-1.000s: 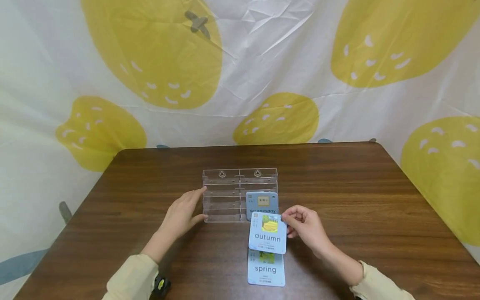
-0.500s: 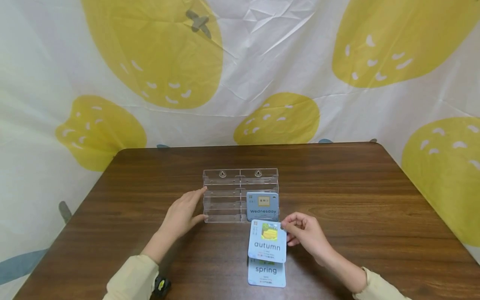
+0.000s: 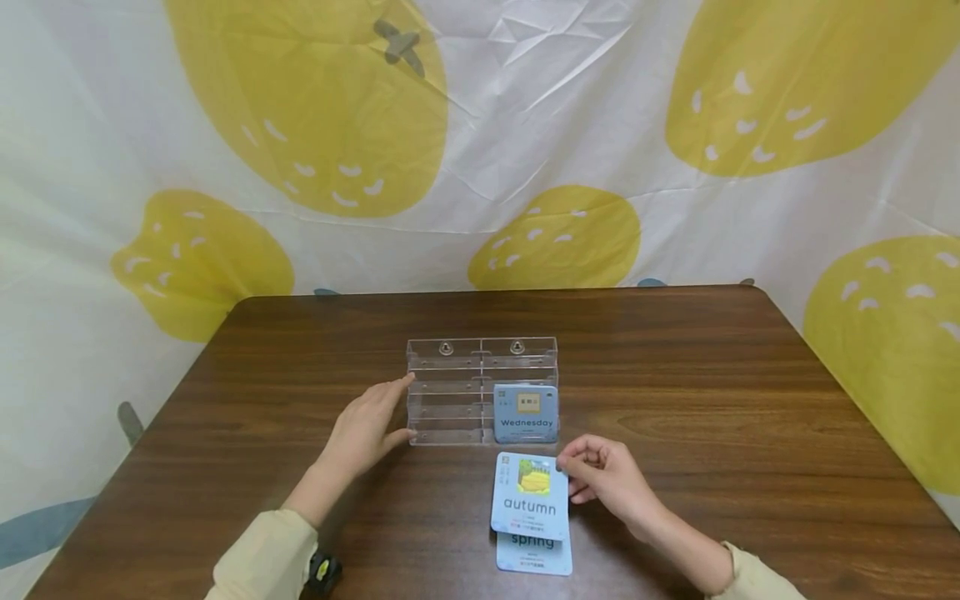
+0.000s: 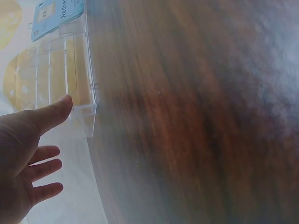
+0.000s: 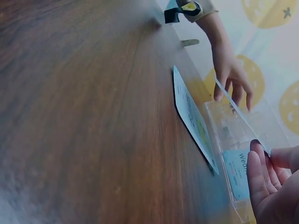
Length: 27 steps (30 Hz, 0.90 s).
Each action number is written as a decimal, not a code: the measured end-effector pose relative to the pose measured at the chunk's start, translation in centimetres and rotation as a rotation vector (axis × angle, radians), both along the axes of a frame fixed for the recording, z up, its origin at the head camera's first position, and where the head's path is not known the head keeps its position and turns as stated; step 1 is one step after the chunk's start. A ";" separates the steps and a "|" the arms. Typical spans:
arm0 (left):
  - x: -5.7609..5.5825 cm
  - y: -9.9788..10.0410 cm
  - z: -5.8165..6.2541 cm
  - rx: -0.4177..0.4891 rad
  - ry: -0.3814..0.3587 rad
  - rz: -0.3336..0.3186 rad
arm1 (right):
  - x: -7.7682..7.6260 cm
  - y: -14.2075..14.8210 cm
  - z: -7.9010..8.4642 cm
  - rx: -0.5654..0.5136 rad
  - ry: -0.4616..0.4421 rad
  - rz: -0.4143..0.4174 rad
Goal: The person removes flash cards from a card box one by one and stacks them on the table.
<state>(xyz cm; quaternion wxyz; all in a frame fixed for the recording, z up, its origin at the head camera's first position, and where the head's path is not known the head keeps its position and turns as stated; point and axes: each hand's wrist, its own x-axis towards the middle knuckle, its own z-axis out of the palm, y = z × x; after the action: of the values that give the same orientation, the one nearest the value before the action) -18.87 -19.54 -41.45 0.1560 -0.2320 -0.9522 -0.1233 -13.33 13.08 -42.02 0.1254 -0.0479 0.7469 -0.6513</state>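
While autumn card [image 3: 529, 497], pinched in right grip [image 3: 609, 479], hides top of spring card [image 3: 534, 560], left grip [image 3: 365, 422] spread apart.

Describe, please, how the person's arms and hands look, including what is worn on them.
The left hand and right hand are both ungloved. The left sleeve and right sleeve are plain pale cream-yellow and leave the wrists uncovered. A black device with a yellow marking sits by the left sleeve's end.

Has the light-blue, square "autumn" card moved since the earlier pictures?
Yes: in the head view, the "autumn" card has moved down the picture, farther from the clear plastic rack.
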 end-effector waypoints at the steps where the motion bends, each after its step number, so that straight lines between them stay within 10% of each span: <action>1: 0.0 0.0 0.0 -0.001 0.000 0.000 | 0.0 0.0 0.0 0.000 -0.003 0.004; 27: -0.1 -0.1 -0.2 -0.003 0.025 -0.004 | 1.2 0.1 -0.8 0.026 -0.075 0.086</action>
<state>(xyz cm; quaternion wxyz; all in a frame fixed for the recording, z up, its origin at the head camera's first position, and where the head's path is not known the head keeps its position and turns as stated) -18.95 -19.61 -41.67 0.1673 -0.2357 -0.9498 -0.1193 -12.11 13.16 -42.79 0.1817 -0.0540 0.7474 -0.6368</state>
